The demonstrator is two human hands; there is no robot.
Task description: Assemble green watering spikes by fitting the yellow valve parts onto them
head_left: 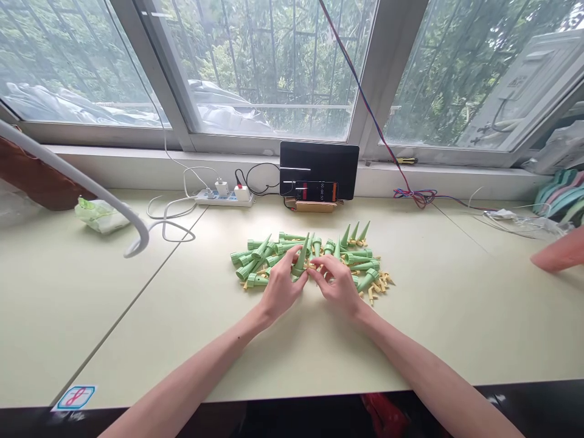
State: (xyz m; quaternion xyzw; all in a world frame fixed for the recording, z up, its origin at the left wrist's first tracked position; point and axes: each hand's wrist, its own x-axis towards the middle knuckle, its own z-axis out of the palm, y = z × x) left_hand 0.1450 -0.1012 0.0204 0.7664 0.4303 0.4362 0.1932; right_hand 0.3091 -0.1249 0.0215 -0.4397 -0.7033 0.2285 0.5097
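Observation:
My left hand (pixel 283 285) is closed round a green plastic cone spike (pixel 301 260), which points upward with its wide ribbed collar low in the fingers. Close beside it, my right hand (pixel 336 281) pinches a small yellow plastic piece (pixel 311 265) against the side of the spike's collar. Fingers hide part of that piece, so I cannot tell how far it sits in the collar. Around and behind both hands lies a pile of green cone spikes (pixel 255 261), mostly on their sides. Loose yellow pieces (pixel 376 287) are scattered at the pile's right.
Several upright green spikes (pixel 354 232) stand at the back right of the pile. A dark tablet (pixel 319 161) leans by the window behind a phone (pixel 316 191). To the left are a power strip (pixel 225 198), a white curved tube (pixel 114 210) and a plastic packet (pixel 103 216).

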